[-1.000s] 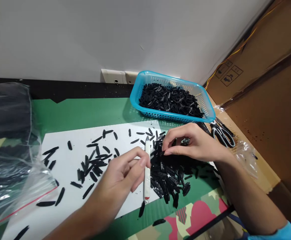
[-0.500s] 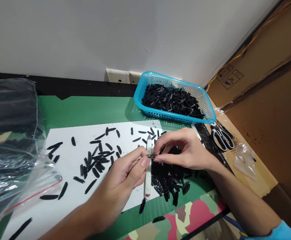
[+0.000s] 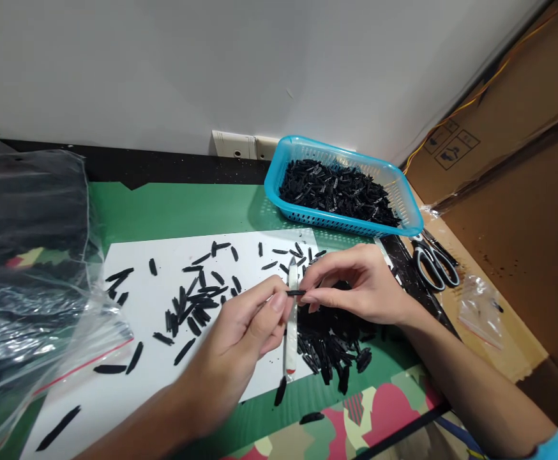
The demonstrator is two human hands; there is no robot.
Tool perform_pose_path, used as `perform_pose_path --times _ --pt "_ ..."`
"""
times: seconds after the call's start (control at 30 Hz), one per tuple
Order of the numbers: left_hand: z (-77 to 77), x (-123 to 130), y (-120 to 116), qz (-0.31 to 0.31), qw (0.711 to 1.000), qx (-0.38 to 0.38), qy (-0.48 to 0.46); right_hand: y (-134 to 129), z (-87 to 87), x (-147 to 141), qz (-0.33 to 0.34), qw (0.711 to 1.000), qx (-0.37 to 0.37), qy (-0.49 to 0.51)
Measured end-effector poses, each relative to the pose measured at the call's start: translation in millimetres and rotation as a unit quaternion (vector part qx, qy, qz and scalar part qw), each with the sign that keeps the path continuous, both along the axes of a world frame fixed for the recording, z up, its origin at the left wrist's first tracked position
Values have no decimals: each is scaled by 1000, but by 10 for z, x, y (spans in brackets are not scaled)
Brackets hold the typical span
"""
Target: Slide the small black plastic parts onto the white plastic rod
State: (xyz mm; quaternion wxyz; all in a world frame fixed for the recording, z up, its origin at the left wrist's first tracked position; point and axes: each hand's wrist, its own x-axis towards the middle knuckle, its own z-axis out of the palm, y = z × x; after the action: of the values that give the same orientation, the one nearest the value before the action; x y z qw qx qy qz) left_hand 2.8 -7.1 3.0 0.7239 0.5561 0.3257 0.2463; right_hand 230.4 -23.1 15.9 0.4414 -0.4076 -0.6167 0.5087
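Between my two hands is a small black strip (image 3: 295,292), held level by its ends. My left hand (image 3: 253,319) pinches one end between thumb and forefinger. The thumb and fingertips of my right hand (image 3: 355,281) close on the other end. Under them lies a white-handled tool (image 3: 291,345) with a pointed tip, lengthwise on a white sheet (image 3: 140,409). A heap of black strips (image 3: 327,351) sits below my right hand, partly hidden by it. More loose black strips (image 3: 193,303) are scattered over the sheet to the left.
A blue basket (image 3: 350,223) full of black pieces stands at the back against the wall. Scissors (image 3: 435,265) and a small clear bag (image 3: 482,313) lie on cardboard at the right. A large clear zip bag (image 3: 30,275) of dark material is on the left.
The strip between my fingers has turned from its flat face to its thin edge. Both hands keep their pinch. The whole view has shifted slightly, with the scene sliding right.
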Motion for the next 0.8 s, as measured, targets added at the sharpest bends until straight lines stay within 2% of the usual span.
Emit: perform_pose_path --times 0.23,0.47,0.8 --pt "25 13 -1 -3 1000 -6 5 -7 22 -7 -5 1000 6 -11" --pt "13 5 3 2 1000 -12 12 -11 45 4 -27 997 56 -39" --pt "-6 4 -9 6 1000 -12 8 -4 45 -3 -15 998 54 -29"
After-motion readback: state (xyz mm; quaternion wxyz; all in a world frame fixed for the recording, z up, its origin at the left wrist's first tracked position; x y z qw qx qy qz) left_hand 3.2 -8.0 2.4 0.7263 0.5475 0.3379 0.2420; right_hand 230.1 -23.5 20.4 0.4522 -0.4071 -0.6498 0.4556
